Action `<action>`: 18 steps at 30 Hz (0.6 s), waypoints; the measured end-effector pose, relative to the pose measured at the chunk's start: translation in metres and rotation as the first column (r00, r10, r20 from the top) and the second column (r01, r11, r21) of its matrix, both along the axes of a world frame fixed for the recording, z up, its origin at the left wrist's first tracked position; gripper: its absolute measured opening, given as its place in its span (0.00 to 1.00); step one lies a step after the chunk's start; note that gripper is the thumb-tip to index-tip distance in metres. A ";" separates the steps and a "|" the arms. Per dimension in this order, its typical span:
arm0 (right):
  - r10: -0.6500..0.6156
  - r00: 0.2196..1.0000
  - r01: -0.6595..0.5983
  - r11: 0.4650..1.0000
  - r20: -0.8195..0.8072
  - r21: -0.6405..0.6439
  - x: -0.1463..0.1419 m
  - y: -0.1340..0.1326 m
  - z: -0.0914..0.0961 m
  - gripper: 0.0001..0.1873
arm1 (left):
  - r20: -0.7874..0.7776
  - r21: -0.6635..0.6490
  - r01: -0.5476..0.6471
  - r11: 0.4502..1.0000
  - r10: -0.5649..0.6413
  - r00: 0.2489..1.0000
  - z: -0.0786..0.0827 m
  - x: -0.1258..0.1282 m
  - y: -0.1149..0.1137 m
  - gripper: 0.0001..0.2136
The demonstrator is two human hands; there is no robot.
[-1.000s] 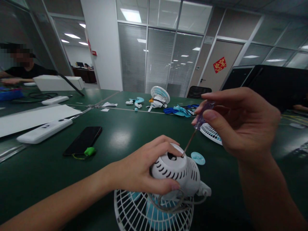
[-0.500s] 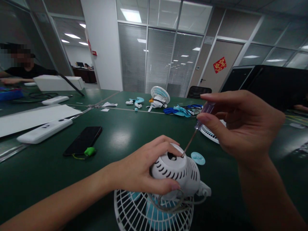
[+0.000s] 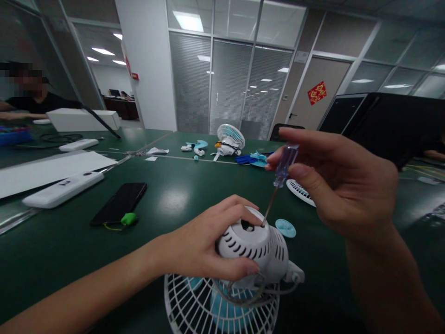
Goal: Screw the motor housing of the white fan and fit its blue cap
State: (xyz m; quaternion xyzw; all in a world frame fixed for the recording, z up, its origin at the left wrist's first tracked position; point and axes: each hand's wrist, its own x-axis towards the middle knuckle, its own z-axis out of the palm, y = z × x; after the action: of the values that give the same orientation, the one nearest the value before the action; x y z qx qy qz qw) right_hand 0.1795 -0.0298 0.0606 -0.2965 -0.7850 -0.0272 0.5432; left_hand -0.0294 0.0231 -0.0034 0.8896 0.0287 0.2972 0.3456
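Note:
My left hand [image 3: 212,246] is wrapped over the white motor housing [image 3: 248,248] of a small fan, thumb on the near side and fingers on top. The fan lies with its white grille [image 3: 187,301] down on the table, and light-blue blades show through it. In my right hand [image 3: 347,181] is a screwdriver [image 3: 285,164] with a clear purplish handle, the thumb against its side and the index finger stretched above its end. Its thin shaft slants down, and the tip sits in a hole at the top of the housing. A grey cord loops under the housing.
A light-blue disc [image 3: 285,228] and a white grille piece [image 3: 299,192] lie beyond the housing. To the left are a black phone [image 3: 120,204] and a white power strip [image 3: 64,189]. Another fan [image 3: 230,139] stands farther back. A person [image 3: 34,97] sits far left.
My right fingers have shifted on the screwdriver handle: the index finger has straightened and moved left, and more of the handle shows. The left hand and fan keep their places.

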 end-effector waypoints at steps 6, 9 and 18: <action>0.052 0.998 -0.054 0.998 -0.043 -0.037 -0.001 0.002 0.001 0.25 | -0.006 -0.008 -0.002 1.000 0.001 1.000 0.001 0.000 0.000 0.22; 0.059 0.995 -0.061 0.998 -0.076 -0.016 0.000 0.002 0.003 0.22 | -0.008 -0.008 -0.004 1.000 0.004 1.000 0.001 0.001 0.000 0.22; -0.010 0.996 0.015 0.998 -0.087 0.058 0.006 0.003 0.002 0.21 | -0.010 -0.007 -0.008 1.000 0.008 1.000 0.000 0.000 0.000 0.22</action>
State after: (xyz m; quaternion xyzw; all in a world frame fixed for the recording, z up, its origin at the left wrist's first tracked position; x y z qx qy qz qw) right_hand 0.1860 -0.0265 0.0628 -0.2863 -0.7578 -0.0405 0.5849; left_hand -0.0295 0.0227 -0.0037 0.8898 0.0349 0.2939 0.3475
